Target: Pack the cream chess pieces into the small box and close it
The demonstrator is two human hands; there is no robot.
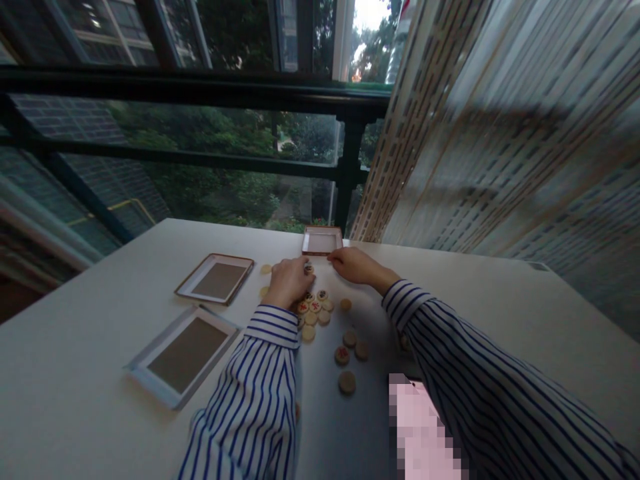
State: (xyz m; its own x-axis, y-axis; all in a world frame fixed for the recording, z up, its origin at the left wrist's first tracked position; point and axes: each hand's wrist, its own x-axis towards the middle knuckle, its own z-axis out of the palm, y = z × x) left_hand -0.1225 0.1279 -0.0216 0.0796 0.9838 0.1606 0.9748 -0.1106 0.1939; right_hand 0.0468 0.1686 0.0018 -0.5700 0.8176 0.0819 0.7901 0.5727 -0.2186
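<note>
White desk [490, 313], smooth and likely slippery, carries the likeliest trouble at its far edge: the small box [319, 253] sits close to that edge, just short of the window railing [345, 167], so a bump from the right hand [363, 267] at its near side could push it over. That hand has thumb and fingertips drawn together by the box's near rim; whether they pinch the rim, a disc or nothing, I cannot tell. The left hand [289, 283] bends over the far end of the disc pile [315, 307], its fingers close to a dark-marked disc [309, 269]; whether they grip it is hidden. The pile lies about midway between the desk's far corners, and its discs seem to overlap in places, so lifting one carelessly could make its neighbours slide. Loose discs [349, 339] lie nearer the front edge; caught on their rims, they might roll. The left sleeve [250, 400] passes right beside the near tray [189, 352], and a sideways sweep could shove it toward the far tray [217, 280], both on the left side. The discs are round, thick and pale, probably wood, some bearing red or dark characters. Both trays are shallow and rectangular, with pale inner walls around a flat brown floor, perhaps cardboard. Striped, soft-looking cloth covers both forearms; the curtain [435, 120] hangs in dashed, semi-sheer strips.
</note>
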